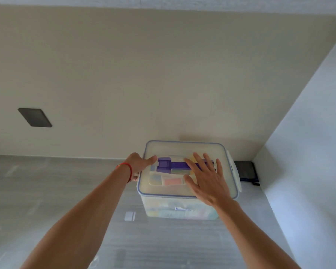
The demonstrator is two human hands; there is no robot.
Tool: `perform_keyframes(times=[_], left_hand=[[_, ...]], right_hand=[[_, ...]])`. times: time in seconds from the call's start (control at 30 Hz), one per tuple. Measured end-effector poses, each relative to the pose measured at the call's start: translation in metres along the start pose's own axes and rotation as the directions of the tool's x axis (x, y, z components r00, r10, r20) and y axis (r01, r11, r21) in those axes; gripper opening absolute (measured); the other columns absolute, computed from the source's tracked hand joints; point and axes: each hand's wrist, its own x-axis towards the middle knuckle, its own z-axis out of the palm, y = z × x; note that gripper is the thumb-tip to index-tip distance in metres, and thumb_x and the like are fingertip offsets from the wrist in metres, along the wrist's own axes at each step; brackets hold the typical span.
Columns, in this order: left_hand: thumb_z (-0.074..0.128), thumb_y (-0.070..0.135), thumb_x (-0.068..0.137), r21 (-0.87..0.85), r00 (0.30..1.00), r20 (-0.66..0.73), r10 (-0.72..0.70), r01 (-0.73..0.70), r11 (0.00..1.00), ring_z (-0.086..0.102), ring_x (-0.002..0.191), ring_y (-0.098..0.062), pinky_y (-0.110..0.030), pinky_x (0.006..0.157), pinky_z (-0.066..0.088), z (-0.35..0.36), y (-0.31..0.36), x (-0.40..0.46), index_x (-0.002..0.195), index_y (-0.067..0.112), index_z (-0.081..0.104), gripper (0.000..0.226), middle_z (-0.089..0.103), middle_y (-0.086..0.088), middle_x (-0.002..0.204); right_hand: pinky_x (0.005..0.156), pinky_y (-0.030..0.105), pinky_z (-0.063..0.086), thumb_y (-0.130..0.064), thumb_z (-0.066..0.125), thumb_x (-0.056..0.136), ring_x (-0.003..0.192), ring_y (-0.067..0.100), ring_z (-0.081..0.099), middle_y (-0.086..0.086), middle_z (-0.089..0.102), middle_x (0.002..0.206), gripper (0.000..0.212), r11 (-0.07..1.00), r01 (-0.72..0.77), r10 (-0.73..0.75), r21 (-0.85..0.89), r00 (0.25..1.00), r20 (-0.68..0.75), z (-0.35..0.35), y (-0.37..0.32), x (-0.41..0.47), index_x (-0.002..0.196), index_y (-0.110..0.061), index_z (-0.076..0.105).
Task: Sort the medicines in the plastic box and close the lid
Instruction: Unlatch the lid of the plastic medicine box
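Note:
A translucent plastic box (180, 209) stands on the grey counter near the right corner, with coloured medicine packs dimly visible through its walls. Its lid (175, 148), edged in blue with a purple handle (170, 165), lies on top of the box. My left hand (139, 166) grips the lid's left edge, thumb on top and fingers over the side latch. My right hand (206, 178) lies flat on the lid with fingers spread, covering the right part of the handle. The right side latch (234, 167) sticks outward.
The grey counter (56, 191) runs left and toward me. A beige wall stands right behind the box, a white wall close on the right. A dark pouch (246, 171) lies in the corner right of the box. A dark square plate (35, 117) is on the back wall.

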Motion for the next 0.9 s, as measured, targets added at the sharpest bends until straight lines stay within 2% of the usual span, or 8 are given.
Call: perform_keyframes(times=[0.1,0.2,0.37,0.47,0.53,0.63,0.73,0.9], left_hand=[[0.085,0.062,0.062,-0.109,0.998,0.061,-0.008,0.014,0.994,0.067,0.068,-0.027,-0.044,0.072,0.059,0.001,-0.005,0.0,0.097,-0.003,0.065,0.076,0.07,-0.012,0.076],[0.086,0.059,0.064,-0.173,1.0,0.018,0.014,-0.011,0.985,0.07,0.099,-0.037,-0.055,0.093,0.055,0.008,-0.008,0.001,0.111,-0.008,0.062,0.085,0.071,-0.025,0.112],[0.082,0.061,0.068,0.223,0.943,-0.286,0.17,-0.107,0.969,0.054,0.122,-0.038,-0.039,0.095,0.046,0.005,0.006,-0.012,0.131,-0.001,0.037,0.099,0.053,-0.021,0.131],[0.073,0.058,0.08,0.354,0.892,-0.363,0.27,-0.136,0.925,0.049,0.122,-0.041,-0.043,0.1,0.043,0.013,0.005,-0.036,0.132,0.0,0.039,0.085,0.046,-0.022,0.13],[0.064,0.051,0.089,0.568,0.775,-0.371,0.512,-0.247,0.785,0.046,0.119,-0.039,-0.047,0.096,0.045,0.026,-0.008,-0.06,0.133,0.008,0.044,0.065,0.044,-0.017,0.129],[0.058,0.05,0.091,0.692,0.562,-0.101,0.821,-0.553,0.464,0.049,0.126,-0.035,-0.051,0.102,0.043,0.053,-0.042,-0.096,0.132,0.018,0.054,0.052,0.052,-0.011,0.134],[0.067,0.053,0.085,0.801,0.596,0.126,0.793,-0.533,0.274,0.03,0.146,-0.043,-0.065,0.114,0.028,0.073,-0.066,-0.114,0.151,0.023,0.041,0.078,0.037,-0.016,0.157],[0.091,0.033,0.064,0.954,0.626,0.198,0.754,-0.299,-0.002,0.056,0.126,-0.046,-0.059,0.094,0.052,0.078,-0.049,-0.114,0.145,0.018,0.051,0.092,0.057,-0.019,0.141]], right_hand=[[0.125,0.058,0.006,-0.067,0.006,0.095,0.158,0.027,0.006,-0.009,0.014,0.17,0.066,1.0,0.004,-0.004,0.008,1.0,0.003,-0.001,0.0,-0.001,0.155,-0.045,0.022],[0.125,0.059,0.007,-0.067,0.007,0.095,0.157,0.028,0.008,-0.008,0.015,0.169,0.067,1.0,0.021,-0.021,0.006,1.0,0.003,-0.003,0.0,-0.002,0.155,-0.044,0.024],[0.125,0.059,0.006,-0.067,0.013,0.095,0.157,0.028,0.009,-0.006,0.018,0.169,0.068,0.999,0.026,-0.026,0.039,1.0,0.007,-0.005,0.001,-0.004,0.155,-0.041,0.028],[0.123,0.058,0.016,-0.058,0.032,0.094,0.148,0.024,0.032,-0.002,0.04,0.155,0.061,0.991,0.051,-0.037,0.122,0.993,-0.112,-0.013,-0.003,-0.009,0.146,-0.031,0.046],[0.118,0.054,0.028,-0.052,0.045,0.09,0.13,0.025,0.051,0.0,0.055,0.136,0.055,0.987,0.138,-0.112,0.086,0.96,-0.258,-0.014,-0.004,-0.02,0.134,-0.022,0.059],[0.111,0.05,0.037,-0.053,0.055,0.087,0.118,0.028,0.056,0.003,0.058,0.127,0.054,0.964,0.265,-0.255,-0.01,0.915,-0.311,-0.002,0.006,-0.05,0.127,-0.018,0.063],[0.114,0.052,0.037,-0.053,0.062,0.085,0.129,0.03,0.052,0.008,0.052,0.141,0.066,0.943,0.302,-0.327,-0.137,0.914,-0.238,0.006,0.024,-0.076,0.141,-0.019,0.056],[0.11,0.051,0.044,-0.011,0.071,0.081,0.124,0.03,0.06,0.01,0.061,0.135,0.058,0.909,0.275,-0.37,-0.312,0.877,-0.305,0.008,0.029,-0.079,0.138,-0.013,0.06]])
